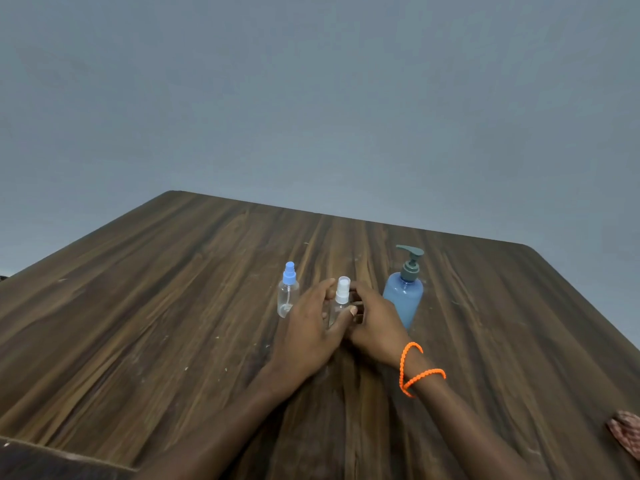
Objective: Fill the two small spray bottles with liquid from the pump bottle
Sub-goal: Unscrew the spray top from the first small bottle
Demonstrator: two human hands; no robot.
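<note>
bench: dark wood-grain bench (173, 306), pretty streaky, with small pale specks scattered over it, grey wall behind

white-cap spray bottle: small clear one with a white spray top (342, 295), standing upright near the middle of the bench, right between both hands. Can't really tell how much is in it, the fingers cover most of the body

left hand: left hand (311, 327) comes in from the lower left, grip curled round the left side of the white-cap spray bottle, thumb lying across the front of it just under the white top

right hand: right hand (375, 323) wraps the same bottle from the right, fingers curled in behind and beside it. So both grips are closed on that one bottle, and the two hands touch each other below it

blue-cap spray bottle: the other small clear one, blue spray top (288, 292), upright just left of the left hand, cap on, looks empty or close to it. Nobody's touching it

pump bottle: blue pump bottle with a grey-green pump head (405, 296), upright just behind the right hand, nozzle pointing left. Untouched

wrist: orange beaded bracelet (415, 370) looped twice round the right wrist

edge stuff: bit of patterned cloth (627, 434) poking in at the bench's lower right edge, can't tell what it is
</note>
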